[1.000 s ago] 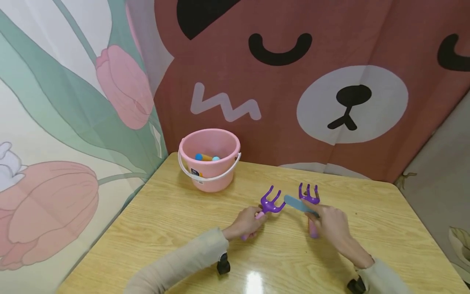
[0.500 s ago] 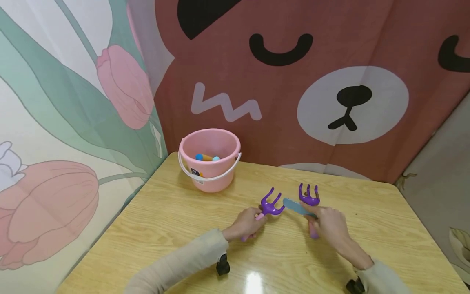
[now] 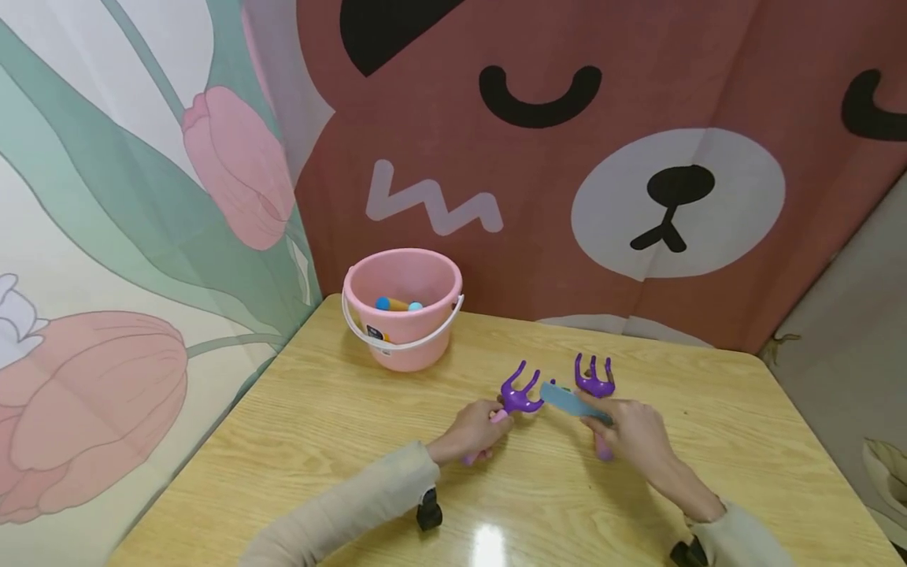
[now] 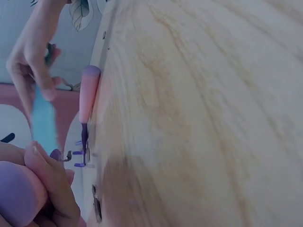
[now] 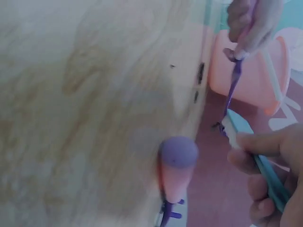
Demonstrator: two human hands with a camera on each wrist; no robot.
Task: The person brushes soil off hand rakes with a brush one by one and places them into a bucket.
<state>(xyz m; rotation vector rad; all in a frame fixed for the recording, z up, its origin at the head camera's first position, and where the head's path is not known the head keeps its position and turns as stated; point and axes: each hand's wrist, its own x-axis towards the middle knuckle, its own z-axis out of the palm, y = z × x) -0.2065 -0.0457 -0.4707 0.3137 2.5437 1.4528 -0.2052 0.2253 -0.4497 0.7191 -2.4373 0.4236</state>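
My left hand (image 3: 476, 429) grips the pink handle of a small toy hand rake with a purple head (image 3: 520, 398), its tines pointing away and raised off the table. In my right hand (image 3: 641, 433) is a blue-teal brush (image 3: 570, 400), pinched between thumb and fingers. White bristles (image 5: 229, 132) show along its edge in the right wrist view, right by the held rake's tines; dark bits cling there. A second purple rake (image 3: 594, 384) lies on the table behind the right hand, its pink handle (image 5: 176, 182) partly hidden in the head view.
A pink bucket (image 3: 407, 339) with a white handle stands at the back left, with blue-ended toy pieces (image 3: 398, 304) inside. Small dark specks dot the wooden table (image 3: 340, 425). Printed curtains hang behind and at the left.
The brush has shifted slightly left and toward the body at the held rake's tines. My left hand keeps its grip, and the second rake and bucket stay put.
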